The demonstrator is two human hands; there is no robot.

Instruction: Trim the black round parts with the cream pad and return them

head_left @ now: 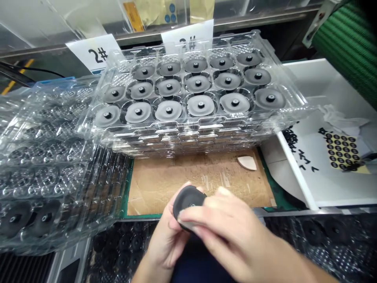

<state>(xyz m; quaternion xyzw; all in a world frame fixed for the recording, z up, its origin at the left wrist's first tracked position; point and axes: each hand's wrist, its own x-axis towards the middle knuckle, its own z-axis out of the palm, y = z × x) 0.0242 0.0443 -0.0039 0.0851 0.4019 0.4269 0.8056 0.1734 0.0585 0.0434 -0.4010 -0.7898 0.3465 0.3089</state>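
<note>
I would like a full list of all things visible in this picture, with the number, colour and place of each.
dark disc: one, dark grey, held in both hands, in front of the cardboard
tray stack: one, clear, centre back
grey discs: about seventeen, grey with black hubs, in the top tray's pockets
left trays: one pile, clear, some holding black discs, left side
label cards: two, white, behind the trays
cardboard sheet: one, brown, in front of the stack
wedge piece: one, whitish, on the cardboard
white tray: one, right side
sticker sheet: one, yellowish with black dots, in the white tray
left hand: one, cupping the disc from below
right hand: one, fingers across the disc's near edge
</note>
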